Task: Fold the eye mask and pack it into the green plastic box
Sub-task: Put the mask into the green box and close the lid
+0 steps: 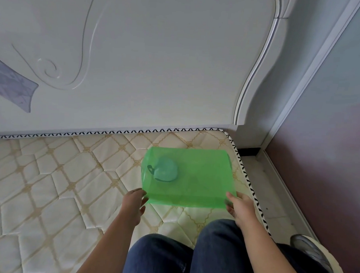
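Head view | your left hand [133, 204] and right hand [241, 208] each pinch a near corner of the green box [194, 177] on the mattress [61, 173] | box's long side runs left to right | folded eye mask [165, 170] lies inside, left end, nearer your left hand

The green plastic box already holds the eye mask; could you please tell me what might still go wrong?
The green plastic box lies close to the right edge of the mattress; a sideways nudge could send it off.
The eye mask sits at the box's left end with room beside it, so tilting might slide or unfold it.
The left hand and right hand hold only the near corners, possibly a weak grip.
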### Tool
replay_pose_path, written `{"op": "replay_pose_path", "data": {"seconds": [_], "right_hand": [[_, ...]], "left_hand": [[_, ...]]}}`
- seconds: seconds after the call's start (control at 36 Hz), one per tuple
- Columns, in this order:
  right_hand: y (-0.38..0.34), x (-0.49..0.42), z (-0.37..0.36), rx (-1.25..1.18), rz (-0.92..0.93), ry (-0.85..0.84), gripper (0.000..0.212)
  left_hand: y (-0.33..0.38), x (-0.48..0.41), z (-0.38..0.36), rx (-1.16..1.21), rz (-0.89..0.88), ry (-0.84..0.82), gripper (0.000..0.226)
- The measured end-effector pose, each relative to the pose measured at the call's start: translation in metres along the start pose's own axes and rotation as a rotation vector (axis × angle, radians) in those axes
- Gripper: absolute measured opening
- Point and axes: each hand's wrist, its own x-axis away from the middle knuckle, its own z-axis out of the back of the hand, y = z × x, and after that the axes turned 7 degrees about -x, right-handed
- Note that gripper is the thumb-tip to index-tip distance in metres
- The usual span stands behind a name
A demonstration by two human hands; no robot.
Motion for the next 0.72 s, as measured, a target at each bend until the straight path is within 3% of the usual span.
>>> {"op": "replay_pose_path", "data": {"seconds": [0.14, 0.33, 0.56, 0.72], "right_hand": [[0.004, -0.006, 0.000, 0.123, 0.017, 0.019, 0.041], [0.005, -0.015, -0.001, 0.214, 0.060, 0.008, 0.040], [-0.007, -0.018, -0.011, 0.308, 0.200, -0.085, 0.044], [-0.014, -0.032, -0.014, 0.265, 0.198, -0.196, 0.051]], "left_hand": [[-0.005, -0.004, 0.001, -0.075, -0.042, 0.003, 0.023], [0.004, -0.014, 0.002, -0.343, -0.187, -0.001, 0.051], [0.026, -0.031, -0.009, -0.386, -0.309, -0.056, 0.066], [0.040, -0.049, -0.018, -0.388, -0.354, -0.102, 0.068]]}}
